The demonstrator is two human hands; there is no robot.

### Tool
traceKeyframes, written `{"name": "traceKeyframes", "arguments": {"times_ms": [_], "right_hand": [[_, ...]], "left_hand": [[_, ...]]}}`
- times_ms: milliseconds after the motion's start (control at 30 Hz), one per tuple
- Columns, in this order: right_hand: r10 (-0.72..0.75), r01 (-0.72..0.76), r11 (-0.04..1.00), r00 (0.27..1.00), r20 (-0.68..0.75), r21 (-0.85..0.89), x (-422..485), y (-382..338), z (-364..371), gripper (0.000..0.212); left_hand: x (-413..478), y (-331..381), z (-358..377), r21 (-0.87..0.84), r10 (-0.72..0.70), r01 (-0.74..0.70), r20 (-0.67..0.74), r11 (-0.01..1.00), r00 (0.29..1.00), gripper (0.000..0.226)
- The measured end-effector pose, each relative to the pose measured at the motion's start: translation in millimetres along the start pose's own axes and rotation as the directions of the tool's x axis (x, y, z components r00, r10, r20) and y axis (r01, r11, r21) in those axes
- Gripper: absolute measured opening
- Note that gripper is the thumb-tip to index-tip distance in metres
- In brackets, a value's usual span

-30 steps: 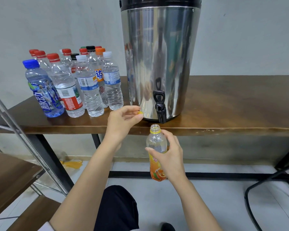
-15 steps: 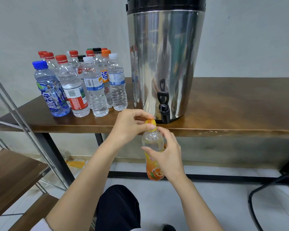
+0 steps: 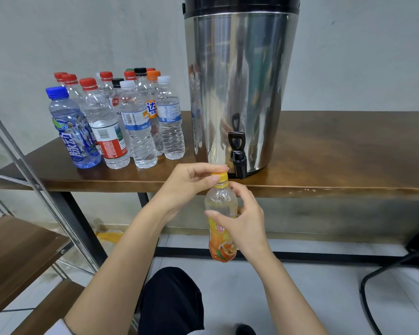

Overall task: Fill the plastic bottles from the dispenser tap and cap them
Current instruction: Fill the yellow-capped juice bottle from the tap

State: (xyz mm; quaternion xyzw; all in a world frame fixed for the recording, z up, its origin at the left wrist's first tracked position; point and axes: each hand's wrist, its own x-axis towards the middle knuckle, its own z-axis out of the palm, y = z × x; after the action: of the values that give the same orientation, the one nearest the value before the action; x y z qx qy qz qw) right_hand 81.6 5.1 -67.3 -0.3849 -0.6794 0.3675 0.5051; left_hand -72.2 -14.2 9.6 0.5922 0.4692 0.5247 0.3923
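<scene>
Change over the last sec: the bottle (image 3: 220,201) was open-necked right under the tap (image 3: 238,157), w/ the cap (image 3: 220,176) held off to the left. Now the cap sits on the neck and the bottle is a bit left of the spout. So filling is prob. done for this one, and the step in hand is screwing the cap down. Can't tell how far it's threaded.

Grip: L hand (image 3: 189,187) has fingers curled, thumb + fingertips pinching the cap from the left. R hand (image 3: 247,223) wraps the bottle at shoulder/upper label from the right, thumb across the front.

Bottle is upright in mid-air, just in front of the table (image 3: 336,153) front edge, resting on nothing. The tap is near the cap, just right of it, not touching.

Capped bottles (image 3: 121,122) cluster at the table's left end, left of the dispenser (image 3: 240,81); prob. this one joins them once tight.
</scene>
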Motion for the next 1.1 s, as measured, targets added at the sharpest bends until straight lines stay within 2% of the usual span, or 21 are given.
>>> {"name": "traceKeyframes", "arguments": {"times_ms": [133, 333, 533, 700, 867, 933, 1000, 1100], "right_hand": [[-0.017, 0.017, 1.000, 1.000, -0.007, -0.010, 1, 0, 0, 0.064], [-0.040, 0.039, 0.999, 0.999, -0.012, -0.023, 2, -2, 0, 0.064], [-0.035, 0.035, 0.999, 0.999, -0.021, -0.011, 3, -1, 0, 0.065], [-0.062, 0.061, 0.998, 0.998, -0.025, -0.023, 5, -6, 1, 0.066], [-0.067, 0.067, 0.997, 0.998, -0.007, -0.028, 5, -7, 3, 0.065], [-0.065, 0.065, 0.997, 0.998, -0.004, -0.034, 5, -8, 4, 0.066], [-0.063, 0.062, 0.997, 0.998, -0.005, -0.037, 5, -8, 4, 0.067], [-0.062, 0.061, 0.998, 0.998, -0.014, -0.027, 4, -5, 5, 0.066]], "left_hand": [[-1, -1, 1, -0.014, -0.010, 0.010, -0.002, 1.000, 1.000, 0.023], [-1, -4, 13, -0.073, 0.008, -0.021, -0.178, 0.997, 0.984, 0.018], [-3, -3, 12, 0.012, 0.020, -0.019, -0.062, 1.000, 0.998, 0.023], [1, -4, 11, 0.096, 0.091, -0.079, -0.130, 0.992, 0.987, 0.013], [1, 3, 12, 0.092, 0.073, -0.066, -0.083, 0.994, 0.994, 0.021], [2, 2, 13, 0.115, 0.078, -0.065, -0.113, 0.991, 0.991, 0.018], [3, 1, 11, 0.145, 0.081, -0.056, -0.170, 0.988, 0.982, 0.026], [3, 1, 8, 0.082, 0.071, -0.061, -0.132, 0.995, 0.989, 0.028]]}}
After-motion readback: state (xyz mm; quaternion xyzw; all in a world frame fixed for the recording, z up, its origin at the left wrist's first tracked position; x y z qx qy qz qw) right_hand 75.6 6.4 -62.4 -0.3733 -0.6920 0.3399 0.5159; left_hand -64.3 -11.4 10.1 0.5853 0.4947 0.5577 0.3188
